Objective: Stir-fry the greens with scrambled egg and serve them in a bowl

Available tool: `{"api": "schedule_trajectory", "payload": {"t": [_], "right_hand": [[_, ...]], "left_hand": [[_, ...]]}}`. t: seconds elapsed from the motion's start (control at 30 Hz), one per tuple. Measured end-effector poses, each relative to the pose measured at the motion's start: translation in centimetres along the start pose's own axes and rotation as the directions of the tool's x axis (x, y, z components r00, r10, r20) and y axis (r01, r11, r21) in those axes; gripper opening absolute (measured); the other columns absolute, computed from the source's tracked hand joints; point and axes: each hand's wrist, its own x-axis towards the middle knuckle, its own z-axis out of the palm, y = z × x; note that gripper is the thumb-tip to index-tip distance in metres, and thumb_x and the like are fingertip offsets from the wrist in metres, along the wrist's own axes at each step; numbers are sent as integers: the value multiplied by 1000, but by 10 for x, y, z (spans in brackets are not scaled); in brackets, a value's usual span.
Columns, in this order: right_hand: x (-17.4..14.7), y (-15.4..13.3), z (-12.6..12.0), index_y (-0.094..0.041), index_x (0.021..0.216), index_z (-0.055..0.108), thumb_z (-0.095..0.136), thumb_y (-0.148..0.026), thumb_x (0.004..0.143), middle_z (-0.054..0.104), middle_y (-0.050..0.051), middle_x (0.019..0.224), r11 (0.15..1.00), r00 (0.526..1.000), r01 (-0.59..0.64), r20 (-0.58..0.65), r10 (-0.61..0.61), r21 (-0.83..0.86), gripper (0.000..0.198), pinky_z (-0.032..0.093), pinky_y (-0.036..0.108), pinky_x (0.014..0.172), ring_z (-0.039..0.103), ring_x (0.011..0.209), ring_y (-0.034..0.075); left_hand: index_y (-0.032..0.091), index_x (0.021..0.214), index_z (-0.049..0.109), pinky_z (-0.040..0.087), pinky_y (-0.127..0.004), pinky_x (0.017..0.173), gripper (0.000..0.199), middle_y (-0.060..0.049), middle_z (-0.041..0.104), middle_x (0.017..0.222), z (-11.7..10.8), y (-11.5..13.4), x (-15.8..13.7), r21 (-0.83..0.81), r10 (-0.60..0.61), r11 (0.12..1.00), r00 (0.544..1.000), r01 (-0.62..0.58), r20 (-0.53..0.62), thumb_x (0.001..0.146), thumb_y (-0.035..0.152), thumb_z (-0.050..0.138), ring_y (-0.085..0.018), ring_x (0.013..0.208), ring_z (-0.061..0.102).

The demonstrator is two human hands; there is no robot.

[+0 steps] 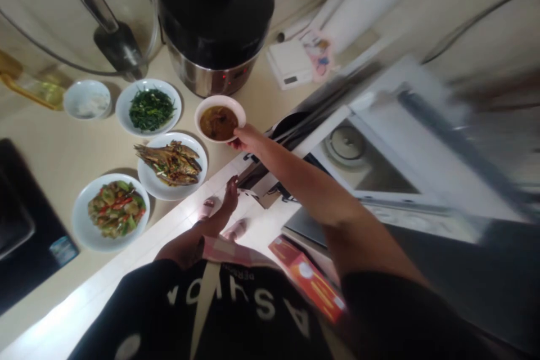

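- A black-lidded cooker (pixel 213 28) with a steel base stands at the back of the tabletop (pixel 46 152).
- Just in front of the cooker is a round white bowl (pixel 197 118) of brown, soupy food; whether it rests on the surface or is lifted, I cannot tell.
- The bowl's mouth faces up; being round, it has no long axis.
- The right hand (pixel 244 138) grasps the bowl's rim on the side nearer the tabletop's front edge, its forearm reaching in past that edge.
- The left hand (pixel 230 194) hangs beyond the front edge, farther from the cooker than the bowl; whether it is loose or clenched, I cannot tell.
- The front edge slants past the bowl, close to it.
- Open surface lies right of the cooker, up to a white box (pixel 290 64).
- Left of the cooker's front, a plate of greens (pixel 122 107) sits near the bowl; a fish plate (pixel 145 174), farther forward, leaves a narrow gap to it.
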Motion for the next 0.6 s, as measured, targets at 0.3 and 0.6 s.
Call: {"api": "schedule_trajectory", "payload": {"t": [0.3, 0.6], "right_hand": [[-24, -5, -6, -12, 101, 57, 41, 2, 89, 51, -3, 49, 992, 992, 113, -56, -110, 56, 25, 41, 17, 42, 53, 42, 12], [-127, 10, -110, -17, 90, 59, 67, -11, 84, 55, -3, 56, 906, 932, 353, -174, -318, 235, 11, 52, 19, 43, 56, 46, 10]], "left_hand": [[23, 153, 41, 47, -53, 112, 77, -19, 46, 156, 5, 10, -11, 256, 307, 916, 950, -310, 55, 83, 29, 75, -32, 133, 55], [20, 147, 47, 47, -50, 112, 57, -18, 51, 152, 3, 8, 0, 347, 440, 826, 893, -445, 96, 92, 28, 57, -31, 141, 48]]}}
